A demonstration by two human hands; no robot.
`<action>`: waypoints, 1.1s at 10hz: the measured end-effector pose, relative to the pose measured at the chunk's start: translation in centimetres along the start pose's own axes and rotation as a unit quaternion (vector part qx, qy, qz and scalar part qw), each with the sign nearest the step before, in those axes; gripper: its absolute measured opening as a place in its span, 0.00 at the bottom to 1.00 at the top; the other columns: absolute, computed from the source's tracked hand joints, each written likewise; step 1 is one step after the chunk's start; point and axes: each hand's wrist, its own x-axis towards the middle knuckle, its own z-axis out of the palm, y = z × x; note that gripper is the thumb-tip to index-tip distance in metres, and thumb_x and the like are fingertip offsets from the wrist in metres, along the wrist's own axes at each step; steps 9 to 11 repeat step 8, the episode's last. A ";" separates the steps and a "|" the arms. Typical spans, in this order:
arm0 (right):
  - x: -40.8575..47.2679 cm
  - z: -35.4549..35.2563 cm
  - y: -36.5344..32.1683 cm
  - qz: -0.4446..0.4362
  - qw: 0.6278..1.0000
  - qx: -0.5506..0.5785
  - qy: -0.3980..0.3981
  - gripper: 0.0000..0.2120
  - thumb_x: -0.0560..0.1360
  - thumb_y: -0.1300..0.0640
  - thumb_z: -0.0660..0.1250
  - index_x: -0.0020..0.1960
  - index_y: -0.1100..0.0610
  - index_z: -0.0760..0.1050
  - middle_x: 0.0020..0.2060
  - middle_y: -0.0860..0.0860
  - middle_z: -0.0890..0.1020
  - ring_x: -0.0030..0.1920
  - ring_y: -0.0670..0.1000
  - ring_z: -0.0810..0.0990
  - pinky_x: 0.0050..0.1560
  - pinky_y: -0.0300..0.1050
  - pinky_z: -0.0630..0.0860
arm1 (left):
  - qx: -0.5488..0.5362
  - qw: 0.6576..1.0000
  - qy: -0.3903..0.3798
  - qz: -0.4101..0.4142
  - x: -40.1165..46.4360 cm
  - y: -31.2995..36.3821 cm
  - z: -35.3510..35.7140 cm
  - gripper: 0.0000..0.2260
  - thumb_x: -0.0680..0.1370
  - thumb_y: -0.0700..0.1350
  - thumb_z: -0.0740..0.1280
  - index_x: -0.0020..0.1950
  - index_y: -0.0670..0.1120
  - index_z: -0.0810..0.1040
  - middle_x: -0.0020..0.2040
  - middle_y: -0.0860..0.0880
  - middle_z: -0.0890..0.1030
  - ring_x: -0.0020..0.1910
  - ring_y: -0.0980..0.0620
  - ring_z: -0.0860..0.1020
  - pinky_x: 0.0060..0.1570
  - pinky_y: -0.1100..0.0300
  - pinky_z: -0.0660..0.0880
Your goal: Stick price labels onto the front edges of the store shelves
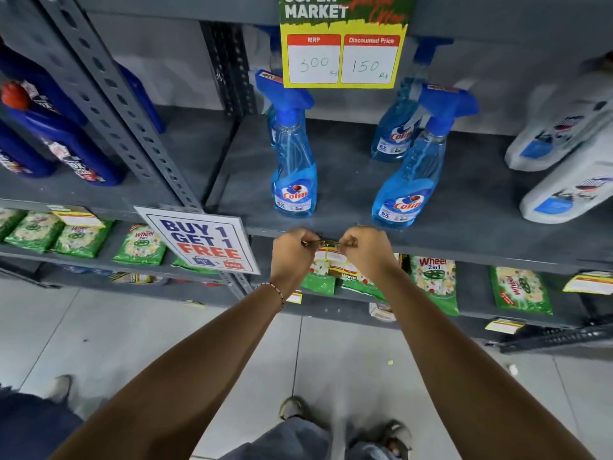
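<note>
A yellow and red price label (328, 257) hangs flat against the front edge of the grey shelf (464, 252), just below the blue spray bottles. My left hand (292, 252) pinches its top left corner. My right hand (361, 252) pinches its top right corner. Both hands press the label's top strip against the shelf edge. The lower part of the label is partly hidden between my hands.
A "Buy 1 Get 1 Free" sign (202, 242) sticks out to the left of my hands. A larger price card (343, 41) hangs from the shelf above. Spray bottles (293, 161) stand on the shelf; green detergent packs (433, 280) lie below. Other labels (588, 282) hang at right.
</note>
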 end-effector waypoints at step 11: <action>-4.4 -0.7 2.0 -0.016 0.988 -0.030 0.151 0.08 0.72 0.70 0.65 0.46 0.59 0.76 0.45 0.56 0.80 0.47 0.56 0.77 0.44 0.51 0.77 | 0.081 0.996 0.033 -0.002 -1.3 0.6 -3.3 0.08 0.76 0.42 0.67 0.41 0.47 0.69 0.32 0.52 0.76 0.32 0.51 0.77 0.29 0.63 0.68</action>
